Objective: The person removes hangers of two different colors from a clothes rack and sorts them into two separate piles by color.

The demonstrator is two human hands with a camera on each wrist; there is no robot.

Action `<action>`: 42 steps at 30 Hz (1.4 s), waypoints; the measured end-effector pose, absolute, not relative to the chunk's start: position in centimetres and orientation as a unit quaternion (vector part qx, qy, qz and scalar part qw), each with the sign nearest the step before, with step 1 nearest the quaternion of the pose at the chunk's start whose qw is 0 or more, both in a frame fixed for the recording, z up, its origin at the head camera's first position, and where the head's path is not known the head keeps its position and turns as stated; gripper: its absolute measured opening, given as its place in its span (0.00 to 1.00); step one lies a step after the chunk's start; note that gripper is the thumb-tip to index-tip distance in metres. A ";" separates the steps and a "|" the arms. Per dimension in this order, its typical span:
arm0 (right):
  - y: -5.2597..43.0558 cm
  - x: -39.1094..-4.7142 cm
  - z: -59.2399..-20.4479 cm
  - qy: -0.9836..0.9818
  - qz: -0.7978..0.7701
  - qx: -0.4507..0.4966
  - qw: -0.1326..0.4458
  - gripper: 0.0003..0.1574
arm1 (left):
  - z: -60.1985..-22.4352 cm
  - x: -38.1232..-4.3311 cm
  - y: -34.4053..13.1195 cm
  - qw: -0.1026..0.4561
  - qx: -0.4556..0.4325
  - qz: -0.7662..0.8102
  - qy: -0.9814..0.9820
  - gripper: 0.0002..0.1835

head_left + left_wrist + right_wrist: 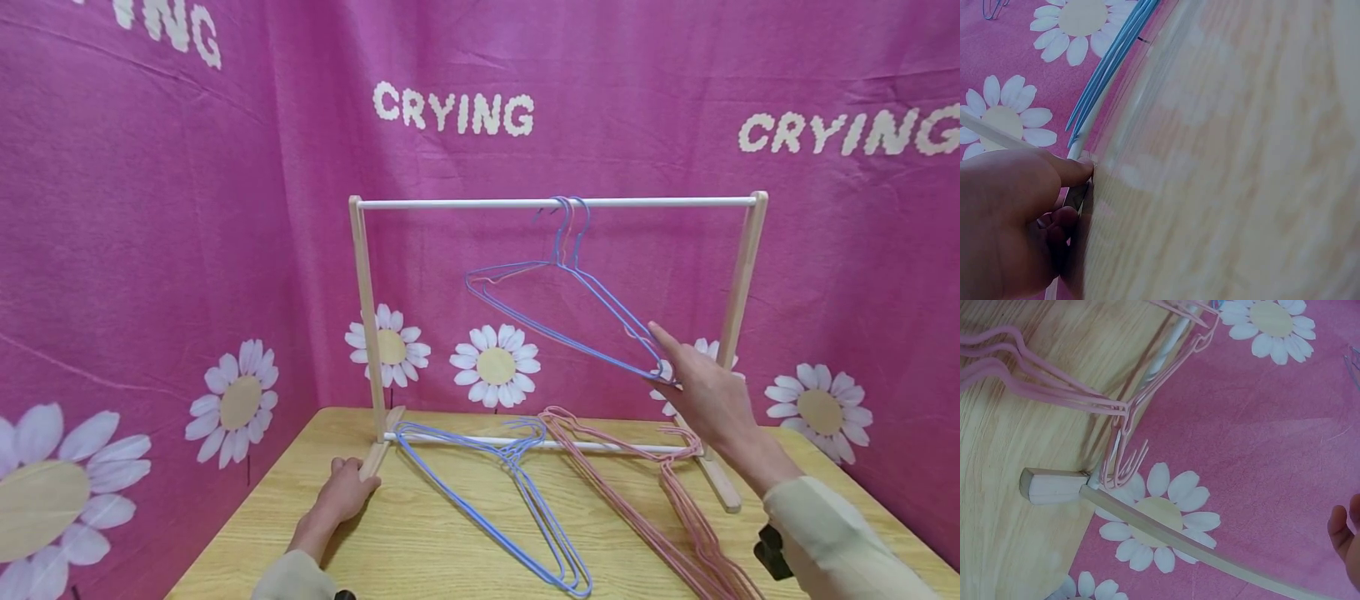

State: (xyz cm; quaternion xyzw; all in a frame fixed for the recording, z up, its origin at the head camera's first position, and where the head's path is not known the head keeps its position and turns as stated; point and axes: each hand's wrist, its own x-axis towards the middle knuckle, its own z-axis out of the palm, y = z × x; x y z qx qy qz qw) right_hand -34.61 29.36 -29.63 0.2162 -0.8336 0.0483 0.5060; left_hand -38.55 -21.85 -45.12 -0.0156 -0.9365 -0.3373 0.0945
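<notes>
Several blue and pink wire hangers [600, 358] hang by their hooks from the white top rod [465, 203] of a small garment rack. My right hand [708, 396] is at their near right corner, index finger straight and spread from the lower fingers, touching the wires. In the right wrist view only its fingertips [1341, 531] show, at the right edge. My left hand [345, 492] holds the rack's left wooden foot [373, 461]; the left wrist view shows its thumb [1075, 170] over the foot and its other fingers curled below.
A bundle of blue hangers [480, 517] lies on the wooden table [450, 575], hooks near the rack's lower bar [600, 446]. Pink hangers [622, 508] lie to its right. The right upright [738, 283] stands beside my right hand. Pink cloth with daisies [495, 365] hangs behind.
</notes>
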 end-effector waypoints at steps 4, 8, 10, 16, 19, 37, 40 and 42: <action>29.1 -34.5 -29.6 -0.833 0.052 0.218 0.505 0.60 | -45.1 -38.5 -21.8 0.091 -0.012 -0.339 -0.936 0.27; 28.9 -34.5 -29.7 -0.832 0.062 0.224 0.503 0.59 | -45.0 -38.4 -21.8 0.089 -0.010 -0.342 -0.935 0.26; 28.8 -34.5 -29.7 -0.830 0.064 0.229 0.504 0.57 | -45.0 -38.4 -21.8 0.092 -0.012 -0.342 -0.935 0.25; 29.1 -34.6 -29.9 -0.815 0.051 0.258 0.517 0.44 | -45.0 -38.2 -21.8 0.099 -0.021 -0.338 -0.936 0.26; 29.2 -34.5 -29.9 -0.805 0.043 0.268 0.527 0.43 | -45.0 -38.2 -21.8 0.102 -0.023 -0.338 -0.935 0.26; 29.6 -32.5 -29.7 -0.751 0.104 0.196 0.622 0.38 | -45.1 -38.5 -21.8 0.100 -0.020 -0.340 -0.935 0.26; 29.8 -32.1 -30.1 -0.742 0.110 0.180 0.636 0.39 | -45.1 -38.5 -21.9 0.101 -0.021 -0.340 -0.935 0.26; 30.0 -31.8 -30.3 -0.733 0.114 0.174 0.647 0.43 | -45.1 -38.5 -21.9 0.102 -0.022 -0.340 -0.935 0.25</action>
